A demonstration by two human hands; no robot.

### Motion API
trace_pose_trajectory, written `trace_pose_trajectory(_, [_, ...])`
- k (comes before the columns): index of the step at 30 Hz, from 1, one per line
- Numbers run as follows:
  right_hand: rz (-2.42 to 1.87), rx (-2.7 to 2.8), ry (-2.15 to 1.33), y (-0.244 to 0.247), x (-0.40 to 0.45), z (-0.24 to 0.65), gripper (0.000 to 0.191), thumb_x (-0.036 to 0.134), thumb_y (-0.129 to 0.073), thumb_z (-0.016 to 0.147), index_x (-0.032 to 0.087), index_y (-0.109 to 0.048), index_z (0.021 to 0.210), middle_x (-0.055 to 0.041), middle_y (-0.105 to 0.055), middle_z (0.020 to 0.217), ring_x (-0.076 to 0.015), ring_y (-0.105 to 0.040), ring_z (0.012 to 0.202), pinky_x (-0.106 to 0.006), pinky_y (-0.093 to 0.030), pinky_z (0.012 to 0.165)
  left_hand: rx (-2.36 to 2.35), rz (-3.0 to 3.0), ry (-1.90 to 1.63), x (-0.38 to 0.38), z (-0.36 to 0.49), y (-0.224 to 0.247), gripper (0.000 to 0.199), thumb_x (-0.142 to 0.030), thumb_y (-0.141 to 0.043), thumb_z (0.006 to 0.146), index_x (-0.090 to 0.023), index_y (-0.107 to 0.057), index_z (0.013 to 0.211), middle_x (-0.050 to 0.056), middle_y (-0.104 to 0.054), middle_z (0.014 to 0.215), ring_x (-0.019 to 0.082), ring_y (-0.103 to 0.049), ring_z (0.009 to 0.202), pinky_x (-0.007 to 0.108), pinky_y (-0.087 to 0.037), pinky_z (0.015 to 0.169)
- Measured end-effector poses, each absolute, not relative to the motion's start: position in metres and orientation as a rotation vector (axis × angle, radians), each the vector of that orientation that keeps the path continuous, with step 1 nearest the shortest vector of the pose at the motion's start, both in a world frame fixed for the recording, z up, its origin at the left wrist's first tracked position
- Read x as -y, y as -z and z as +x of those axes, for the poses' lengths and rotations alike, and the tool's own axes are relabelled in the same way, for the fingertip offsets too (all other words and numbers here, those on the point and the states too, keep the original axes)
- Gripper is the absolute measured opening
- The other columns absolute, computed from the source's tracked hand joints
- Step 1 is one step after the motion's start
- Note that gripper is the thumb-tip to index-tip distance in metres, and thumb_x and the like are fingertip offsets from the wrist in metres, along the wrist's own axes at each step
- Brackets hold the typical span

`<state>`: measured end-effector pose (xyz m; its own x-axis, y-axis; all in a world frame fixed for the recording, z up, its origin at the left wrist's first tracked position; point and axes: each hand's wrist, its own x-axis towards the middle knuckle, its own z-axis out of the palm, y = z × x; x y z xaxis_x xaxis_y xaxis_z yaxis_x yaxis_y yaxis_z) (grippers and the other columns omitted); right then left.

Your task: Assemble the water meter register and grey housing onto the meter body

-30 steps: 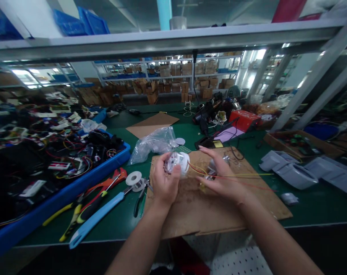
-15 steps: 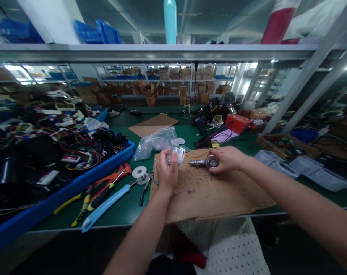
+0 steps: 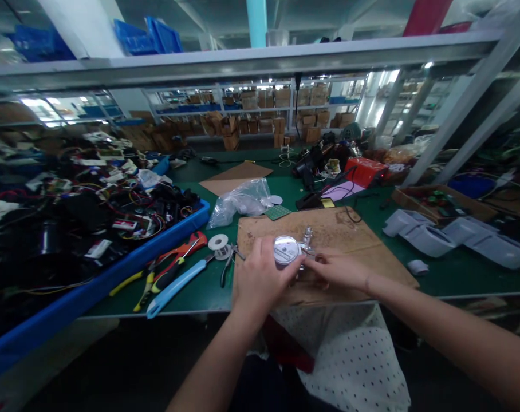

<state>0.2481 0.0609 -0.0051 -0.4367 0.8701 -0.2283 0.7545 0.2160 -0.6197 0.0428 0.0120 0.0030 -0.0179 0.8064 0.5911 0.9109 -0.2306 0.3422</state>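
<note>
Over the cardboard mat [image 3: 350, 252], my left hand [image 3: 260, 280] grips a round, white-faced disc [image 3: 284, 250] with a shiny rim and dark printing on its face. Close against the disc's right side is a shiny metal fitting [image 3: 308, 234], its narrow stem pointing away from me. My right hand [image 3: 335, 269] is closed at the fitting, its fingertips pinched by the disc's edge. What they pinch is too small and partly hidden to make out. The lower part of the fitting is covered by my fingers.
Left of the mat lie a solder wire spool [image 3: 218, 243], cutters [image 3: 227, 269], a blue-handled tool [image 3: 178, 289] and red pliers [image 3: 191, 246]. A blue bin [image 3: 157, 252] full of electronic parts stands further left. Behind are a plastic bag [image 3: 240, 203] and a green board [image 3: 278, 212]; grey trays [image 3: 427, 234] sit right.
The round metal part in my right hand has moved left, to the piece in my left hand; its stem now points away instead of left. The disc now faces up. The view has shifted slightly.
</note>
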Motion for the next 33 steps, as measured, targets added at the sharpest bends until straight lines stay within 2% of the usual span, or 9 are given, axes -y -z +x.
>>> trace_pose_trajectory(2, [-1.462, 2.259, -1.014, 0.014, -0.040, 0.238, 0.054, 0.063, -0.040, 0.101, 0.021, -0.072, 0.090, -0.0039, -0.070, 0.063, -0.0190, -0.067, 0.054, -0.028, -0.048, 0.047, 1.779, -2.093, 0.973, -0.009, 0.046, 0.000, 0.063, -0.074, -0.059, 0.085, -0.018, -0.060, 0.116, 0.012, -0.067, 0.103, 0.031, -0.067, 0.090, 0.036, -0.051, 0.068])
trace_pose_trajectory(5, [-1.312, 2.184, -0.960, 0.022, -0.015, 0.229, 0.038, 0.056, -0.055, 0.097, 0.021, -0.070, 0.103, -0.0032, -0.074, 0.079, -0.0189, -0.069, 0.064, -0.028, -0.051, 0.054, 1.722, -2.228, 0.897, -0.014, 0.044, 0.003, 0.062, -0.069, -0.063, 0.086, -0.018, -0.060, 0.121, 0.013, -0.069, 0.110, 0.033, -0.067, 0.103, 0.040, -0.054, 0.084])
trace_pose_trajectory(9, [-1.281, 2.084, -0.871, 0.026, -0.003, 0.235, 0.034, 0.053, -0.059, 0.096, 0.022, -0.069, 0.107, -0.0019, -0.073, 0.081, -0.0177, -0.067, 0.065, -0.029, -0.050, 0.058, 1.759, -2.480, 0.852, -0.026, 0.031, 0.002, 0.062, -0.061, -0.066, 0.089, -0.019, -0.055, 0.133, 0.012, -0.068, 0.128, 0.031, -0.067, 0.114, 0.041, -0.053, 0.096])
trace_pose_trajectory(14, [-1.314, 2.008, -0.705, 0.037, -0.005, 0.249, 0.024, 0.043, -0.057, 0.100, 0.024, -0.071, 0.099, -0.0020, -0.073, 0.091, -0.0201, -0.068, 0.079, -0.033, -0.049, 0.070, 1.754, -2.560, 0.721, -0.030, 0.024, -0.008, 0.057, -0.059, -0.066, 0.090, -0.023, -0.055, 0.133, 0.009, -0.070, 0.128, 0.030, -0.070, 0.112, 0.039, -0.054, 0.092])
trace_pose_trajectory(17, [-1.306, 1.986, -0.638, 0.049, -0.003, 0.248, 0.019, 0.038, -0.056, 0.100, 0.025, -0.071, 0.102, -0.0011, -0.072, 0.095, -0.0199, -0.067, 0.087, -0.034, -0.048, 0.077, 1.798, -2.420, 0.572, -0.026, 0.035, -0.012, 0.059, -0.063, -0.063, 0.089, -0.023, -0.057, 0.131, 0.010, -0.074, 0.115, 0.032, -0.073, 0.098, 0.037, -0.055, 0.077])
trace_pose_trajectory(19, [-1.315, 1.968, -0.592, 0.056, 0.000, 0.246, 0.018, 0.036, -0.056, 0.101, 0.025, -0.070, 0.104, -0.0011, -0.072, 0.095, -0.0195, -0.066, 0.088, -0.034, -0.048, 0.079, 1.844, -2.290, 0.479, -0.021, 0.044, -0.012, 0.058, -0.065, -0.060, 0.090, -0.022, -0.057, 0.129, 0.011, -0.076, 0.106, 0.032, -0.074, 0.088, 0.035, -0.053, 0.068])
trace_pose_trajectory(21, [-1.324, 1.957, -0.540, 0.061, 0.001, 0.244, 0.017, 0.035, -0.057, 0.101, 0.025, -0.069, 0.105, -0.0014, -0.071, 0.095, -0.0195, -0.065, 0.088, -0.034, -0.047, 0.078, 1.891, -2.229, 0.462, -0.018, 0.048, -0.010, 0.056, -0.063, -0.059, 0.091, -0.022, -0.056, 0.129, 0.011, -0.076, 0.106, 0.031, -0.074, 0.088, 0.035, -0.053, 0.067])
trace_pose_trajectory(27, [-1.284, 2.009, -0.386, 0.073, 0.003, 0.244, 0.017, 0.033, -0.053, 0.102, 0.024, -0.068, 0.106, -0.0021, -0.070, 0.099, -0.0206, -0.063, 0.094, -0.034, -0.048, 0.080, 1.841, -2.511, 0.714, -0.027, 0.033, -0.005, 0.058, -0.053, -0.066, 0.091, -0.022, -0.052, 0.139, 0.009, -0.066, 0.135, 0.028, -0.065, 0.122, 0.038, -0.051, 0.101])
trace_pose_trajectory(33, [-1.292, 2.029, -0.234, 0.083, 0.005, 0.241, 0.035, 0.029, -0.049, 0.102, 0.020, -0.060, 0.135, -0.0079, -0.067, 0.119, -0.0256, -0.060, 0.108, -0.043, -0.048, 0.095, 1.862, -2.455, 0.830, -0.034, 0.033, 0.003, 0.054, -0.051, -0.069, 0.088, -0.023, -0.056, 0.133, 0.007, -0.069, 0.129, 0.028, -0.067, 0.116, 0.039, -0.052, 0.100])
